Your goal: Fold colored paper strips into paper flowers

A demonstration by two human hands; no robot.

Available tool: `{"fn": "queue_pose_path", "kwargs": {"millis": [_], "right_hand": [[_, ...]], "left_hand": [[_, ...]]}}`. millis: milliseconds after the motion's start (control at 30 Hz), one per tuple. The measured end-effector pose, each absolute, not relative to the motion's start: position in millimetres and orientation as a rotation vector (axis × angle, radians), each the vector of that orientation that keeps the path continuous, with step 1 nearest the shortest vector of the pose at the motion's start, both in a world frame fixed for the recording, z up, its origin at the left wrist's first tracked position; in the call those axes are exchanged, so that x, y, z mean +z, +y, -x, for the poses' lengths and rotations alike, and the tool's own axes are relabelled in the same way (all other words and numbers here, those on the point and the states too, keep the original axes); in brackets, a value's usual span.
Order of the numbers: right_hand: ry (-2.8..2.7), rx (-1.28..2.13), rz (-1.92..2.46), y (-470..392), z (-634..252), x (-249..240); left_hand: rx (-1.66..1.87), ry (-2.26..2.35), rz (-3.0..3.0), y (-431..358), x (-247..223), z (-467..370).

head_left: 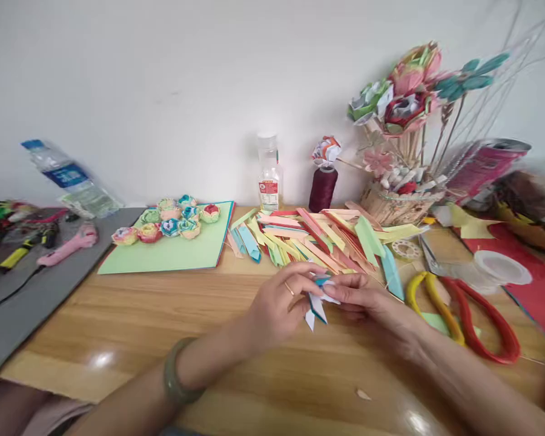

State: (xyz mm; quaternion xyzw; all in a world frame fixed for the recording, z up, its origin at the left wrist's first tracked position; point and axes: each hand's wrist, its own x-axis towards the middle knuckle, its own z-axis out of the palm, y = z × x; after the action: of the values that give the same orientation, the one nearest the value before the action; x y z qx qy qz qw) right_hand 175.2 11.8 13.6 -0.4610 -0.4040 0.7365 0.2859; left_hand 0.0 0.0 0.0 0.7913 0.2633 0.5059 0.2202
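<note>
Between my two hands, above the wooden table, is a small folded paper piece (317, 307) in white and blue with pointed ends sticking out. My left hand (279, 303), with a ring on one finger, pinches it from the left. From the right, the thumb and fingers of my right hand (361, 295) are closed on the same piece. My fingers cover part of it. Just behind lies a heap of folded coloured paper strips (309, 233). Several finished paper flowers (170, 227) rest on a green paper sheet (163, 260) at the left.
Scissors with yellow and red handles (476, 327) lie right of my right hand. A flower basket (390, 206), a dark thread spool (323, 188) and a clear bottle (268, 181) stand along the wall. Leftward are a pink glue gun (70, 244) and a tilted water bottle (72, 178).
</note>
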Motion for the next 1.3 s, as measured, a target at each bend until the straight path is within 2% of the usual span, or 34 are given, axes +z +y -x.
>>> {"fn": "queue_pose_path", "kwargs": {"millis": [467, 533, 633, 700, 900, 1033, 1167, 1300], "right_hand": [[-1.467, 1.768, 1.151, 17.2, -181.7, 19.5], [-1.610, 1.630, 1.157, 16.0, -181.7, 20.0], [-1.869, 1.174, 1.115, 13.1, -181.7, 19.5], [-1.968, 0.906, 1.082, 10.8, -181.6, 18.7], [-2.055, 0.473, 1.058, 3.1, -181.9, 19.4], [-2.187, 0.164, 0.871, 0.1, -183.0, 23.8], [-2.240, 0.047, 0.754, -0.3, -184.1, 25.6], [-2.295, 0.114, 0.665, -1.4, -185.9, 25.9]], "left_hand": [[1.372, 0.728, -1.634, -2.6, -11.3, -2.0], [1.372, 0.713, -1.660, -2.0, -11.8, -1.9], [1.407, 0.705, -1.712, -1.4, -11.1, -1.7], [1.457, 0.724, -1.766, -0.9, -9.3, -1.8], [1.681, 0.683, -2.234, 0.8, -2.5, -2.4], [1.776, 0.689, -2.489, -0.1, 0.9, -1.7], [1.763, 0.719, -2.713, -2.8, 6.2, 4.0], [1.662, 0.593, -2.959, -5.2, 14.3, 12.5]]}}
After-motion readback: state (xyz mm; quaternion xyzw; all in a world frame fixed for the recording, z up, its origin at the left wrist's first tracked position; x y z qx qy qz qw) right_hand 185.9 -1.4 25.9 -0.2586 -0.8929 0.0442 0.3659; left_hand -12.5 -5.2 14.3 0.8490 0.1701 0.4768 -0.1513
